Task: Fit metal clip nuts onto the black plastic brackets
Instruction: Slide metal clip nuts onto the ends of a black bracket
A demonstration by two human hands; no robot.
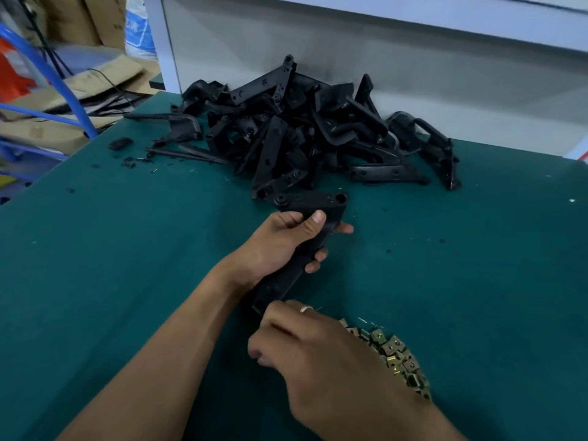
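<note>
My left hand (283,243) grips a long black plastic bracket (321,205) around its middle, thumb on top and fingers curled underneath. The bracket runs from its T-shaped far end down toward me. My right hand (318,351) is at the bracket's near end, fingers curled inward and blurred. What they pinch is hidden. A heap of brass-coloured metal clip nuts (397,358) lies just right of that hand, partly behind it. A big pile of black brackets (302,128) sits at the back of the green table (127,249).
A white panel (381,58) stands behind the bracket pile. Small black plastic scraps (130,160) lie at the left of the pile. Beyond the table's left edge are a blue metal frame (63,87) and cardboard (47,132).
</note>
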